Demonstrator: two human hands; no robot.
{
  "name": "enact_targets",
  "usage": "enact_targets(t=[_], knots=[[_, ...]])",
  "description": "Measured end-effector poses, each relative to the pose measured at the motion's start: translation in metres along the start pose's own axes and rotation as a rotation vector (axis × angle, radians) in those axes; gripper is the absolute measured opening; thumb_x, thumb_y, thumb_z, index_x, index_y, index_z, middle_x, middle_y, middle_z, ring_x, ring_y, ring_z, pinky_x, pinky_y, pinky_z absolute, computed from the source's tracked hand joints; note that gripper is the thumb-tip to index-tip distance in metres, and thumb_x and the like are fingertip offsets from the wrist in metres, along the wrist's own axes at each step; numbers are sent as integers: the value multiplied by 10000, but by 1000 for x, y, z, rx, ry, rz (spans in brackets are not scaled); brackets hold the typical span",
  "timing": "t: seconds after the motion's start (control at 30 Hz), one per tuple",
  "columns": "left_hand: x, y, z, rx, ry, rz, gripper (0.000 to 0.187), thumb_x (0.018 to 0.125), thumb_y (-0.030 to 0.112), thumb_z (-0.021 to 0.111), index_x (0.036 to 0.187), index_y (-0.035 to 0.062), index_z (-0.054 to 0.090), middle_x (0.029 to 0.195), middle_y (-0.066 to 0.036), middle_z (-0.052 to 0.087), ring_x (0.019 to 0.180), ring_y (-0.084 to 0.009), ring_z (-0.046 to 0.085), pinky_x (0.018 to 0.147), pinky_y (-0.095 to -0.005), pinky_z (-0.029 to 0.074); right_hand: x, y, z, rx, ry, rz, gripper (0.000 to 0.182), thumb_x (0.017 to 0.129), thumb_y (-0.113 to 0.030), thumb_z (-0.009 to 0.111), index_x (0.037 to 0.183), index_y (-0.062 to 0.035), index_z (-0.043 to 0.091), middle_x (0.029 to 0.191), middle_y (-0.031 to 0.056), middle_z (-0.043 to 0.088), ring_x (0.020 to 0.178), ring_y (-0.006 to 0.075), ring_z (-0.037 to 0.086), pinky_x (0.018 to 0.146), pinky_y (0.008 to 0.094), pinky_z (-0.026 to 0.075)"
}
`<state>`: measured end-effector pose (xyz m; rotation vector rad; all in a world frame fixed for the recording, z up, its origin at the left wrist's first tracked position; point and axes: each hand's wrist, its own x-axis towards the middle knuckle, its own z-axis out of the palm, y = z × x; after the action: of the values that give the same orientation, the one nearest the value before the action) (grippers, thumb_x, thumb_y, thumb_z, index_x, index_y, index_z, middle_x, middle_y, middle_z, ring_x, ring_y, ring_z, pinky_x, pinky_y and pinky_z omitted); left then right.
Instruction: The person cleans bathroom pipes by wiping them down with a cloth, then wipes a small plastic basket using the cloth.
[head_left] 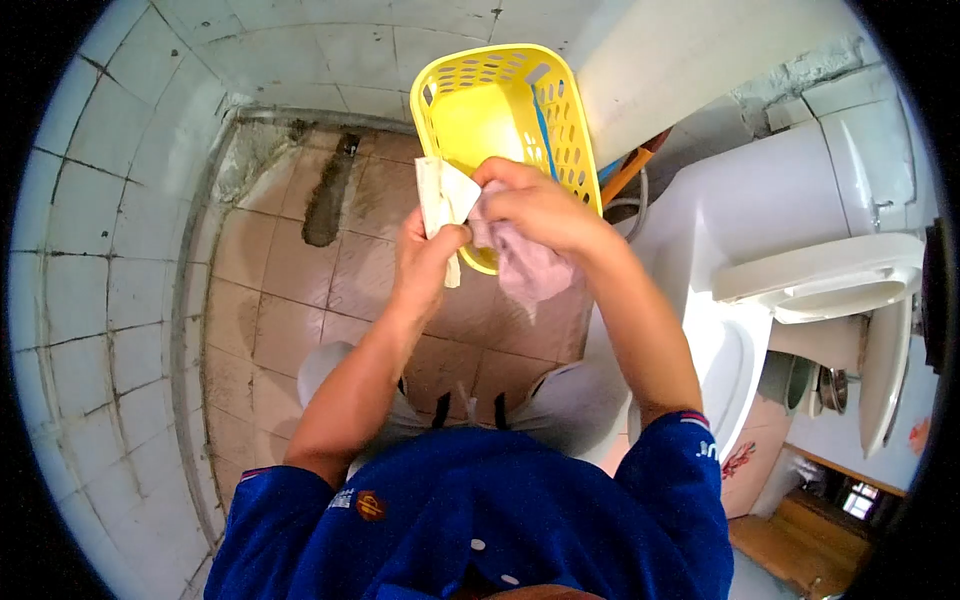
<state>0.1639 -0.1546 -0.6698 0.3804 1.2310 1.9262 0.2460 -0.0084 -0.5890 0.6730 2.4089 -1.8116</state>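
A pale cream, flat folded piece is pinched in my left hand, between thumb and fingers. My right hand is closed on a pinkish-grey cloth, which hangs down below the fingers. The two hands are close together, and the fingertips of my right hand are at the right edge of the cream piece. Just beyond both hands is a yellow basket with holes in its walls; a blue strip runs along its inner right side. My hands cover the basket's near end.
Pinkish tiles cover the floor, with a dark stained hollow at the upper left. A white tiled wall stands on the left. To the right is a white toilet with its seat raised. An orange object leans behind the basket.
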Motion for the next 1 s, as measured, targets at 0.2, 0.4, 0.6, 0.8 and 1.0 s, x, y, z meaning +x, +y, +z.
enact_targets(t=[0.2,0.4,0.6,0.8,1.0], knots=[[3,4,-3,-222,79,-167,284,807,91,660,1077,16,617,988,-67,668,879,-148,631,776,-306,503,-118,9,-29,874,319,-382,225,684,-181,606,837,-18,592,859,84,634,775,147,609,693,253,479],[-3,17,-20,-361,-99,-302,546,862,238,620,1328,5,458,1200,-126,629,1071,-231,637,919,-359,521,-117,70,-24,363,867,125,198,892,-211,648,997,-44,634,858,-14,583,787,75,528,711,223,436],[-4,40,10,-329,53,-263,266,915,301,574,1042,68,594,778,-11,650,449,-66,493,369,-203,374,-82,68,-63,788,683,42,270,896,-240,663,1011,4,651,890,15,636,802,90,567,716,242,464],[-6,33,10,-248,51,-214,284,916,309,580,1055,61,589,821,-19,654,484,-81,520,369,-206,370,-45,84,-75,972,519,25,182,869,-177,675,919,-3,659,812,47,642,708,130,622,635,275,503],[-7,23,-9,-167,-129,-201,444,863,262,629,1237,42,538,1100,-97,671,863,-198,698,683,-297,605,-49,91,-95,1274,609,-89,101,802,-82,688,845,-3,643,784,57,633,680,160,613,609,294,503]])
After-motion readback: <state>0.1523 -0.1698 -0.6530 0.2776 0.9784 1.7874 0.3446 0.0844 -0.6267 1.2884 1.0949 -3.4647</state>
